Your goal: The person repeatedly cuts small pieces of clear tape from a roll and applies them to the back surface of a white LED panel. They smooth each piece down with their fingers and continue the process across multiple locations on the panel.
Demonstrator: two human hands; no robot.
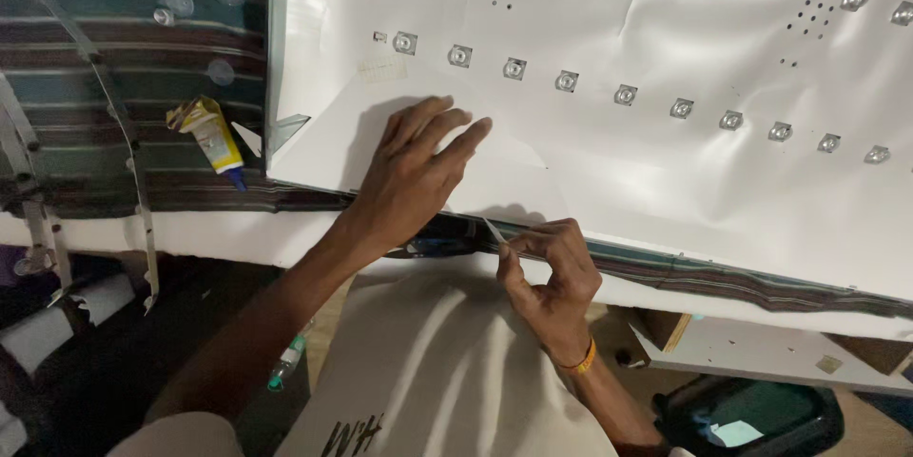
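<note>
Your right hand (547, 262) pinches a thin white strip (495, 230) at the near edge of the white sheet (666, 162), while your left hand (418, 172) lies flat and open on that sheet, below a row of small lenses (566, 81).

light: bright overhead | glare: white panel (666, 162) | shadow: beside left hand (418, 172) | lower edge: dim, soft

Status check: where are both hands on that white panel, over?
Left hand flat on large white reflector sheet. Right hand pinching thin white strip at sheet's near edge. Yellow crumpled glue tube off left, clear.
</note>
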